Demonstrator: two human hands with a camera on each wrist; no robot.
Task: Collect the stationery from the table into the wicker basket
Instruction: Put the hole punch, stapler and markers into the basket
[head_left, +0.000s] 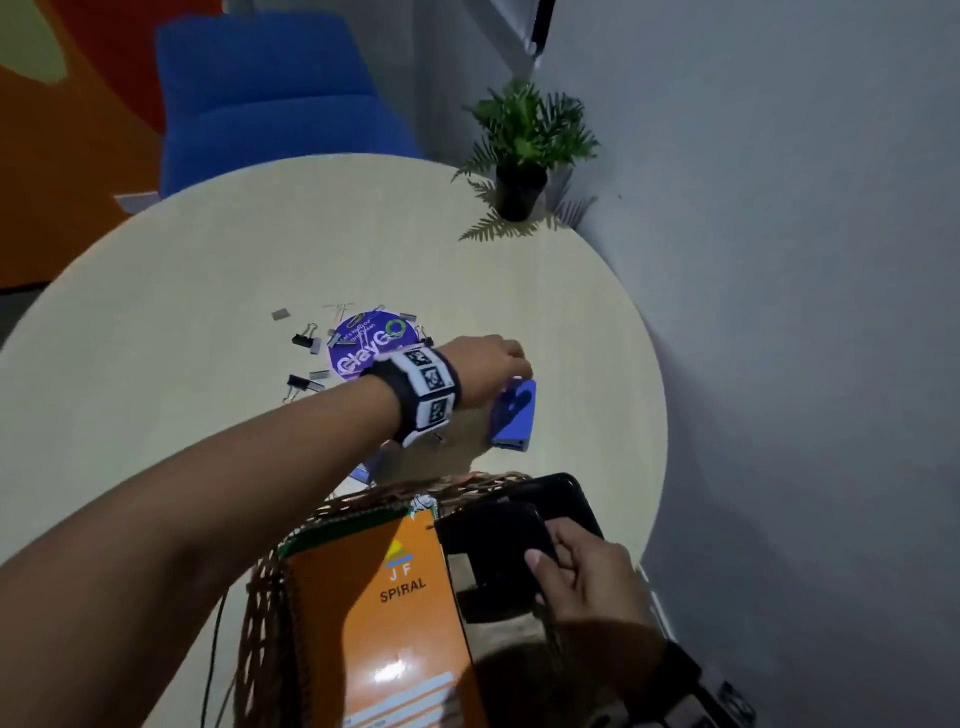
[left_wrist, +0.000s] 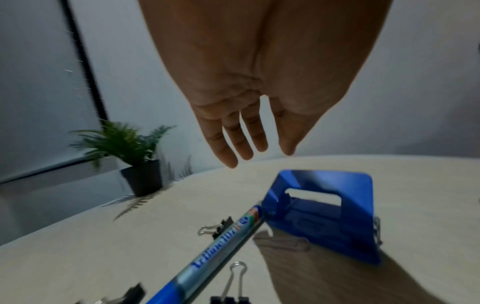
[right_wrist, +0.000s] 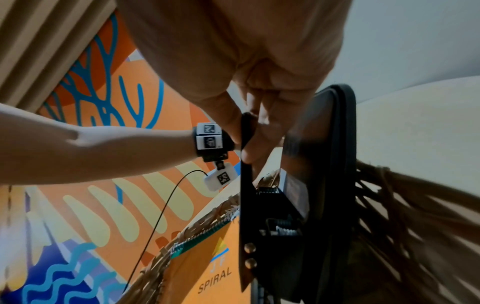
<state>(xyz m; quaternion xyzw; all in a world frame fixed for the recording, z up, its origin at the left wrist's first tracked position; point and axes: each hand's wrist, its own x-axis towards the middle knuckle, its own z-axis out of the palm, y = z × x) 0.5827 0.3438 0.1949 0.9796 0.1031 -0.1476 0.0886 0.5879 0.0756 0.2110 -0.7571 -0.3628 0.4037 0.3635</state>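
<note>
A blue hole punch (head_left: 513, 415) (left_wrist: 332, 218) stands on the round beige table (head_left: 208, 291), right of centre. My left hand (head_left: 496, 358) (left_wrist: 249, 142) hovers just above it, fingers straight and spread, holding nothing. A blue marker (left_wrist: 221, 248) lies against the punch, with binder clips (left_wrist: 213, 227) around it. At the near edge the wicker basket (head_left: 267, 597) (right_wrist: 405, 207) holds an orange spiral notebook (head_left: 384, 597) (right_wrist: 207, 273). My right hand (head_left: 574, 571) (right_wrist: 249, 135) pinches the lever of a black hole punch (head_left: 498, 545) (right_wrist: 319, 164), held upright at the basket's right side.
A round purple disc (head_left: 371, 340) lies mid-table among several binder clips (head_left: 304, 338) and paper clips. A potted fern (head_left: 524, 150) stands at the far right edge near the grey wall. A blue chair (head_left: 270, 93) sits behind the table.
</note>
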